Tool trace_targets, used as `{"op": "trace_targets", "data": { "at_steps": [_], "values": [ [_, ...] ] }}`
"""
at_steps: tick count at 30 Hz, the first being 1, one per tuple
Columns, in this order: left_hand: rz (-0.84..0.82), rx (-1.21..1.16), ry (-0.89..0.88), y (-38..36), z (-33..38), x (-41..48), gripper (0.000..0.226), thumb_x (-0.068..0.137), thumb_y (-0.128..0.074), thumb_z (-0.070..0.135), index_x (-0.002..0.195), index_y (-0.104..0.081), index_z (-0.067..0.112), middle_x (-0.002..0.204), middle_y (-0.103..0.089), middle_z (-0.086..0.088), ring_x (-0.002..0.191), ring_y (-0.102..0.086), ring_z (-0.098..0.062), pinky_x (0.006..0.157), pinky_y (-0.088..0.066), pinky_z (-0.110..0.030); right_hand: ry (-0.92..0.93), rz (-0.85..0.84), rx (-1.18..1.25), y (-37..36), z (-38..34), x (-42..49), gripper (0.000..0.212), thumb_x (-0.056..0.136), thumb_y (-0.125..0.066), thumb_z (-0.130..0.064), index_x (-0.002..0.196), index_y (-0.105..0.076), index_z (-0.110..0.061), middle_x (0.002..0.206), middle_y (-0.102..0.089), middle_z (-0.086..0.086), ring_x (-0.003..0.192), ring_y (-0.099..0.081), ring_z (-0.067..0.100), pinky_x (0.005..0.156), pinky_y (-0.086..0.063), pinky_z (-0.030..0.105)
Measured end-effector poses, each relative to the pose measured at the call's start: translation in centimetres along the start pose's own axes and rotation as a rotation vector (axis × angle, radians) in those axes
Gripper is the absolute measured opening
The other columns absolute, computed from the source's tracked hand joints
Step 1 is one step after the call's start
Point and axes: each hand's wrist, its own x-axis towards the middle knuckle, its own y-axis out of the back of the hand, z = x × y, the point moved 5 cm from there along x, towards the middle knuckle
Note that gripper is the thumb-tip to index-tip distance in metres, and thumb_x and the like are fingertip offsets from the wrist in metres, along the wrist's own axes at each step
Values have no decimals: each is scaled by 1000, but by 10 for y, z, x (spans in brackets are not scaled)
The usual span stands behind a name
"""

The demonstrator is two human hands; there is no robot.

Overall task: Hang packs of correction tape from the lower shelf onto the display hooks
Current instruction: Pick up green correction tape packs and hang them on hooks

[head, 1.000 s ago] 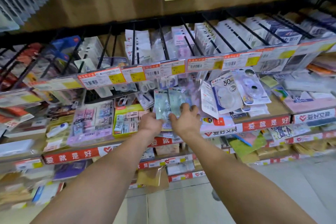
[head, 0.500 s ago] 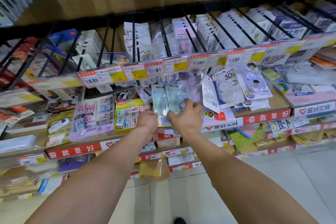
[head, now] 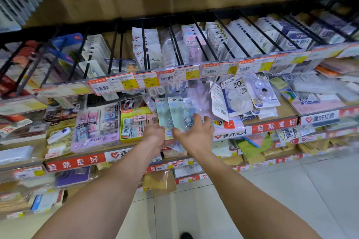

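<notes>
Glossy clear plastic over the pale green card-backed correction tape packs (head: 174, 112) my right hand (head: 194, 134) touches, matt black metal wire display hooks (head: 202, 44), shiny red-and-yellow paper price labels (head: 114, 84), matt brown wood-look back panel (head: 108, 6), smooth pale floor tiles (head: 291, 190).

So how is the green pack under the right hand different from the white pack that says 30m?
The pale green card pack has small pictures on it; the white plastic 30m pack has big black numbers and blue edges. The right hand touches the green pack; no hand touches the 30m pack. Both lie on the lower wooden shelf, not on the black wire hooks.
</notes>
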Motion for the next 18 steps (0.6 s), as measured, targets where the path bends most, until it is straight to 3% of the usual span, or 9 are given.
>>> {"op": "trace_targets", "data": {
  "at_steps": [4, 10, 15, 18],
  "values": [
    [4, -1, -7, 5, 3, -4, 30, 104, -50, 10, 133, -46, 4, 152, -40, -11, 60, -74, -32, 69, -63, -43, -29, -55, -18, 1, -3, 2, 97, 74, -71, -64, 152, -31, -22, 145, -40, 16, 133, -37, 40, 108, -37, 48],
    [20, 29, -36, 10, 3, -11, 22, 104, -52, 13, 123, -54, 3, 142, -46, -10, 71, -68, -24, 63, -63, -35, -59, -62, 6, 5, -8, -3, 108, 71, -70, -65, 157, -20, -25, 142, -42, 14, 133, -36, 38, 107, -37, 49],
    [37, 58, -66, 17, 4, -15, 10, 104, -50, 14, 110, -57, 10, 128, -57, -10, 64, -72, -24, 74, -63, -43, -91, -67, 106, 11, -1, -12, 111, 65, -71, -63, 156, -17, -29, 138, -35, 10, 131, -37, 37, 106, -43, 51],
    [43, 71, -80, 26, 5, -22, 7, 104, -50, 16, 107, -56, 13, 129, -55, -9, 79, -68, -23, 70, -64, -39, -98, -55, 162, 18, 6, -21, 113, 66, -74, -61, 157, -18, -27, 136, -33, 12, 131, -37, 36, 109, -42, 50]
  ]
}}
